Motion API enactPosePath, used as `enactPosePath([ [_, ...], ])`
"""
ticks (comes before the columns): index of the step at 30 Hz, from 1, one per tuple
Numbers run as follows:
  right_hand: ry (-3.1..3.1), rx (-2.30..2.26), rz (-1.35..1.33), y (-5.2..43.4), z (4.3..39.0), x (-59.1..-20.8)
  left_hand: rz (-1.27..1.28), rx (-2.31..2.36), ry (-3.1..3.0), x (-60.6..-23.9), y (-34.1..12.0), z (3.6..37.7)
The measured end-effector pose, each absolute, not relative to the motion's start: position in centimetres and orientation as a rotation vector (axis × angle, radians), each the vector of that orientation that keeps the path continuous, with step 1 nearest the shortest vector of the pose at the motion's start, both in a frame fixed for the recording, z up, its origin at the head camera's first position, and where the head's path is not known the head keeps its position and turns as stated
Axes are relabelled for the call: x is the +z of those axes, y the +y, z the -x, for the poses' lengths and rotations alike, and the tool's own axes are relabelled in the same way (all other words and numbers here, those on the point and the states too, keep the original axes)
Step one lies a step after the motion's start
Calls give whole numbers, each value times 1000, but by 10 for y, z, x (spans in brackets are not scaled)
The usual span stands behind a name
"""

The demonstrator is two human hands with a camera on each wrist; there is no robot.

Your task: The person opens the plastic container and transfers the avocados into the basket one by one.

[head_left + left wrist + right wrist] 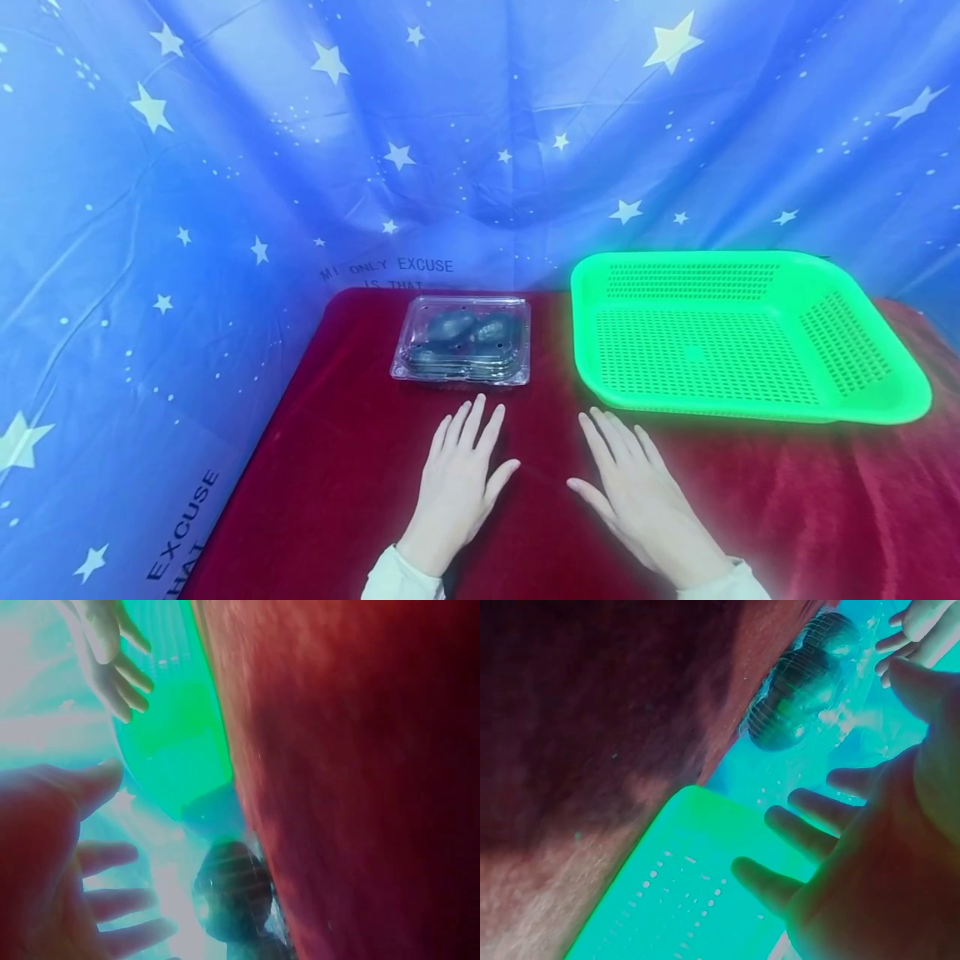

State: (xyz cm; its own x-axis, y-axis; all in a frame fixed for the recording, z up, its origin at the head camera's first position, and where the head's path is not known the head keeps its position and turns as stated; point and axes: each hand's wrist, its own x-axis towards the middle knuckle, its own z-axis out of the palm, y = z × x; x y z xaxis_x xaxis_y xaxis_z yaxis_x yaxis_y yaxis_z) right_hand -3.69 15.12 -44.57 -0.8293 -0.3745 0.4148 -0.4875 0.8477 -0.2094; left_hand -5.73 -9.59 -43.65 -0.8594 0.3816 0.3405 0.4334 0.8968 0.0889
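Blue cloth (pixel 75 317) hangs on the left and runs along the back, with pale stars, little white dots and some dark printed words on it. Next comes the red cloth (pixel 300 500), which looks soft and covers the table. Near its back edge, left of the middle, sits a clear plastic box (pixel 522 350) with its lid on. Dark, round, shiny things (pixel 450 325) lie inside it, and small holes show in the lid.

Just in front of the box is the left hand (pixel 459 479). Its fingers are long and straight, its thumb sticks out to the right, and it holds nothing. Its tips point at the box but do not touch it. A pale sleeve (pixel 401 575) is at its wrist.

Then comes the right hand (pixel 637 500), well apart from the left one. Its fingers are spread and straight too, and it is not gripping anything. It also has a pale cuff (pixel 723 583).

Far to the right, past the box, is a big bright green basket (pixel 592 333) full of tiny holes. The right hand's fingertips are near its front side.
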Motion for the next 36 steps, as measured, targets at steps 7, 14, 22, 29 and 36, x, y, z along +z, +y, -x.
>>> enactPosePath([
  [7, -2683, 420, -682, 140, 44, -442, 561, -249, -2708, -436, -110, 62],
  [14, -2738, 425, -693, 127, 50, -438, 527, -288, -2677, -437, -123, 65],
  [22, -2709, 450, -729, 116, 57, -437, 511, -334, -2620, -436, -137, 70],
  [29, -2679, 447, -735, 110, 61, -433, 487, -345, -2597, -432, -146, 74],
  [36, -2684, 381, -760, 104, 69, -428, 465, -349, -2587, -427, -156, 78],
])
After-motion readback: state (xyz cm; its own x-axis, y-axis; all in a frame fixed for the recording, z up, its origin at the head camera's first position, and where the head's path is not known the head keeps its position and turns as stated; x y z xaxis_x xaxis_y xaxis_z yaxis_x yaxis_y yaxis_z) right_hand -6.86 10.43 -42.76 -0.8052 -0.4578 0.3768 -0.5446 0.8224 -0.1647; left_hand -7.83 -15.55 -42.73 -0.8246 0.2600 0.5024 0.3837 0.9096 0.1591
